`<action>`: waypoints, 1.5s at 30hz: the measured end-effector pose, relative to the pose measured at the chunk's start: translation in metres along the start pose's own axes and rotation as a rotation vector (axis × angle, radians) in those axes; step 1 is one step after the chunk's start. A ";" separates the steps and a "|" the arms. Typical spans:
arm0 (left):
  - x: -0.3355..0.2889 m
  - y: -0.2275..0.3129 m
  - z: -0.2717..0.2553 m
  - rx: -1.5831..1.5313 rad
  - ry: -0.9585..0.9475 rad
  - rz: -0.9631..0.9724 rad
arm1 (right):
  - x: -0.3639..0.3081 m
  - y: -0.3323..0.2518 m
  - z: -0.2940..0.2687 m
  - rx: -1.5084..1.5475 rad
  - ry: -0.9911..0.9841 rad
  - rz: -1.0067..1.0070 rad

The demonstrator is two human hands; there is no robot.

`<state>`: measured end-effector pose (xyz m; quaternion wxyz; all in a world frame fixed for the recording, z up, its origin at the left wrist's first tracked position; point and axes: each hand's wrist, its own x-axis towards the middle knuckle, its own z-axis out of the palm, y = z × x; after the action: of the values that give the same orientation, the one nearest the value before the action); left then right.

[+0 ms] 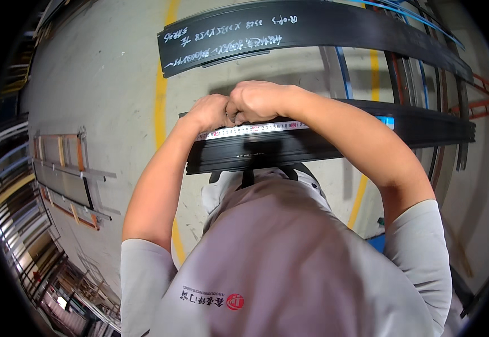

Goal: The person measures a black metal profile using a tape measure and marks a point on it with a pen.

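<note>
A stack of long black metal profiles (334,140) runs across the middle of the view. A white tape measure blade (256,130) lies along its top edge. My left hand (211,111) presses down on the left end of the tape, fingers curled. My right hand (258,100) sits right against it, curled over the tape and the profile's far edge. The two hands touch each other.
A second bundle of black profiles (312,25) with white handwriting lies farther off. Yellow floor lines (160,101) cross the grey concrete floor. A small frame of wood and metal bars (67,174) lies at the left. Racks of stock stand at the lower left.
</note>
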<state>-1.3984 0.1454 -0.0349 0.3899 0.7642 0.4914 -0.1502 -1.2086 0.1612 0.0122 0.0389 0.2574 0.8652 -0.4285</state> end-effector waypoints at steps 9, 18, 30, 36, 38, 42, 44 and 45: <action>0.004 -0.014 0.018 -0.110 0.123 0.012 | 0.016 -0.010 0.004 -0.304 -0.027 -0.078; 0.006 -0.004 0.011 -0.046 0.071 0.043 | 0.008 -0.007 0.008 -0.257 -0.044 -0.074; 0.002 0.002 0.003 -0.013 0.042 0.047 | 0.008 -0.014 0.008 -0.243 -0.083 0.076; 0.002 0.000 0.005 -0.004 0.055 0.026 | 0.005 -0.018 0.005 -0.178 -0.079 0.079; 0.001 0.003 0.003 -0.005 0.045 0.021 | 0.003 -0.017 0.004 -0.159 -0.063 0.072; 0.002 0.003 0.004 -0.018 0.046 0.024 | 0.004 -0.011 0.011 -0.138 -0.026 0.063; 0.002 0.002 0.004 -0.022 0.046 0.029 | 0.005 -0.012 0.010 -0.144 -0.033 0.056; 0.002 0.001 0.003 -0.026 0.047 0.033 | 0.006 -0.012 0.009 -0.152 -0.039 0.048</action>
<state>-1.3964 0.1439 -0.0377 0.3904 0.7706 0.4894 -0.1194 -1.2206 0.1504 0.0135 0.0854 0.2662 0.8878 -0.3655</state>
